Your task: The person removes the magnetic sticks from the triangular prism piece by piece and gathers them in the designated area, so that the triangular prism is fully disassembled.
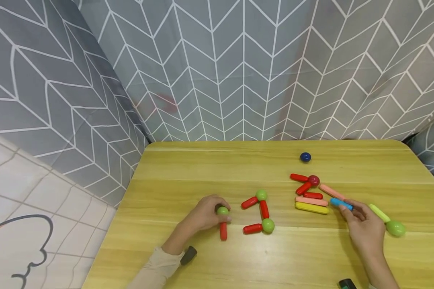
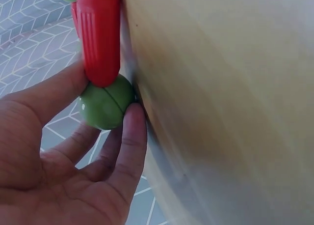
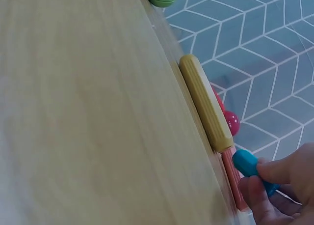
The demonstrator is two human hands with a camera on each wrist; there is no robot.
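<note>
A: Your left hand (image 1: pixel 206 214) — what's it on?

B: Pinching the green ball (image 1: pixel 222 210), fingers curled round it. A short red stick (image 1: pixel 223 230) hangs off it, flat on the wooden table (image 1: pixel 209 168), left of centre.

A: The wrist view agrees: thumb and fingertip (image 2: pixel 132 122) on the green ball (image 2: pixel 104 106), red stick (image 2: pixel 99 38) touching it. Your right hand (image 1: pixel 363 224)?

B: Gripping the blue stick (image 1: pixel 341 204) by one end, just beside the pink stick (image 1: pixel 311 200) and the yellow stick (image 1: pixel 312 208).

A: Other bits?

B: A red-and-green assembly (image 1: pixel 259 212) between your hands, a dark red ball (image 1: pixel 313 180) with red sticks on it, a blue ball (image 1: pixel 305 157) farther back, and a lime stick with a green ball (image 1: pixel 395 228) to the right.

A: Any brand or writing?

B: None readable on the pieces.
</note>
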